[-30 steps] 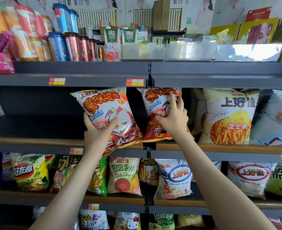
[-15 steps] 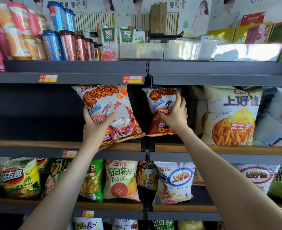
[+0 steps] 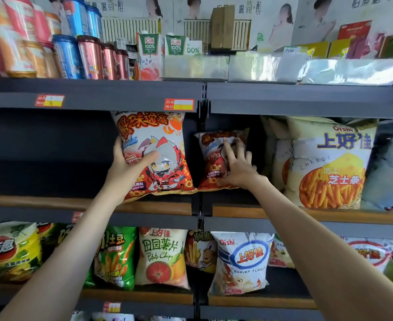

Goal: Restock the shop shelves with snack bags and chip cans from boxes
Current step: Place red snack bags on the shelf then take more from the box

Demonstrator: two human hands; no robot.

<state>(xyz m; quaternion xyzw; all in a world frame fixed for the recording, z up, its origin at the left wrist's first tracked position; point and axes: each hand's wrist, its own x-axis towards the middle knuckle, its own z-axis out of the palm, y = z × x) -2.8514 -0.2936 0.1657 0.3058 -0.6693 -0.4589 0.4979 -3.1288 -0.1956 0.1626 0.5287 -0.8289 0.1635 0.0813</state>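
The left bag [image 3: 153, 156] stands upright at the right end of the left bay of the middle shelf [image 3: 51, 202]. Whether its bottom edge rests on the wooden board or hangs just above it, I cannot tell. The left hand [image 3: 126, 167] grips it by the left edge, thumb across the printed front and fingers hidden behind. This probably keeps the face turned outward while the bag is squared up.

Just across the upright [image 3: 201, 144], the right bag [image 3: 214, 167], of the same print, sits deeper in the right bay and leans back. The right hand [image 3: 237, 170] lies on its front with fingers straight and spread, clamped on nothing. It seems to be pressing the bag back into line. Close on the right stand the cheese bags [image 3: 329, 163], faces out.

The shelves are dark metal with wood-coloured boards and price tags [image 3: 179, 104] on the front lip. Left of the left bag only the dark back panel shows. The top shelf carries cans [image 3: 89, 59] and juice cartons [image 3: 149, 52]. The shelf below holds a row of mixed bags [image 3: 160, 258]. Behind the top shelf the wall bears posters [image 3: 278, 22] and a radiator [image 3: 130, 28].
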